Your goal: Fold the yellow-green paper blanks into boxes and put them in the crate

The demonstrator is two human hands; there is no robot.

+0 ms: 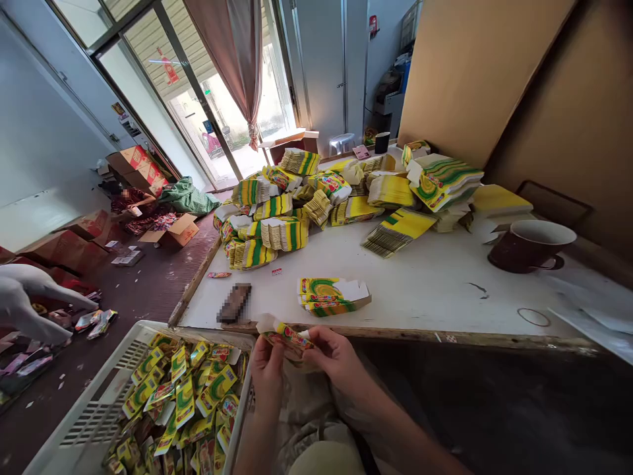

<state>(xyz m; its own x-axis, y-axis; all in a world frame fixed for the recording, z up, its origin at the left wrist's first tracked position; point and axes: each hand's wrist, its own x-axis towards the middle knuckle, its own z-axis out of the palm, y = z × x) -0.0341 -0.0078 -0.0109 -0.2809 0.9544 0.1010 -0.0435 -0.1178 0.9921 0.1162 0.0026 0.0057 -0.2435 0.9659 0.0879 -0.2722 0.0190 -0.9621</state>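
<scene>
Between my two hands, just off the table's front edge, is a small yellow printed carton (293, 335) with its pale end flap sticking up. My left hand (267, 366) pinches its left end, and my right hand (333, 356) grips the right end with thumb and fingers. What the carton holds, if anything, is hidden. Right in front of them on the table lies a short fanned stack of flat yellow-green cartons (333, 295). Left of my hands stands a white plastic basket (106, 376) piled with filled-looking yellow cartons (185, 399).
Bundled flat cartons (277, 211) heap across the back of the white table (420, 290). A pixelated dark object (234, 303) lies near the front edge; a brown mug (531, 245) and rubber band (534, 317) are rightward. Another person (136, 204) sits among boxes at far left; another bends nearer.
</scene>
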